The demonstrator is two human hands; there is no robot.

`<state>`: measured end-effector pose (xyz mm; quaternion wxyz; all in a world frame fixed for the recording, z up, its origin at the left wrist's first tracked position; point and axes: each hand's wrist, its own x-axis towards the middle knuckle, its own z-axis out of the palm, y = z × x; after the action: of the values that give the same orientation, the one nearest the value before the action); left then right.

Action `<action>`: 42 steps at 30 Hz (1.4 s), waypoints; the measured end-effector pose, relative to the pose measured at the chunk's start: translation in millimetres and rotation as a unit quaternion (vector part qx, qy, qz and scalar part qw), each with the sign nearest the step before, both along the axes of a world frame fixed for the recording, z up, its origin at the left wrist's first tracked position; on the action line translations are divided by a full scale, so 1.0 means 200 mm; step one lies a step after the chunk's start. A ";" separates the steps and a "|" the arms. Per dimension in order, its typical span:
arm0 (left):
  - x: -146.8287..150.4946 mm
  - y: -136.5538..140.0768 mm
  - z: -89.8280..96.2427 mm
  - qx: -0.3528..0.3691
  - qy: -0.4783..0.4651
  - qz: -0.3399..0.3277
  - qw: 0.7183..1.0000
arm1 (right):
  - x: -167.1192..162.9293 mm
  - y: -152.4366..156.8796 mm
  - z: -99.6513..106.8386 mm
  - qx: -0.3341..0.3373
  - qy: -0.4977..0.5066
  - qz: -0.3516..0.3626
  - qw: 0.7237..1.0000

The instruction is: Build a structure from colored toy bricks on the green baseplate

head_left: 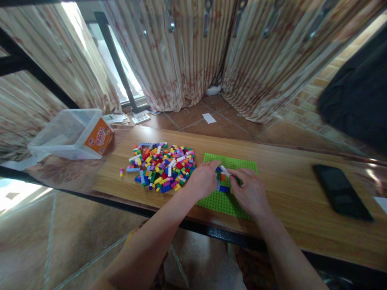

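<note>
A green studded baseplate lies on the wooden table, with several bricks built on it. Among them are a blue brick and an orange brick. My right hand pinches one end of a narrow white brick, which is tilted above the built bricks. My left hand is over the plate's left side, fingers closed and pointing at the white brick's far end. What sits under its fingertips is hidden. A big pile of mixed coloured bricks spreads left of the plate.
A clear plastic box with an orange label stands at the table's left end. One small pink and yellow brick piece lies apart from the pile. Toward the right lies a black phone. Curtains hang beyond the table.
</note>
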<state>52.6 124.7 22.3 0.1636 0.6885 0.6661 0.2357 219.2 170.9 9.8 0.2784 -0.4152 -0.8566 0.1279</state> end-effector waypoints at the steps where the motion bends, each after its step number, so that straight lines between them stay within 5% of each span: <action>1: 0.00 0.00 0.00 -0.002 0.000 0.002 1.000 | 0.01 0.00 0.00 0.001 0.004 -0.005 1.000; 30: -0.03 -0.01 0.00 0.018 0.028 -0.029 0.999 | 0.00 -0.05 -0.02 0.016 -0.010 0.038 0.999; 42: -0.03 0.00 0.02 0.006 0.037 0.046 0.998 | 0.02 -0.03 -0.02 -0.005 -0.011 -0.029 1.000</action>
<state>47.3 123.8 25.9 0.1238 0.6665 0.7011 0.2212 222.8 165.1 6.0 0.2699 -0.4424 -0.8468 0.1198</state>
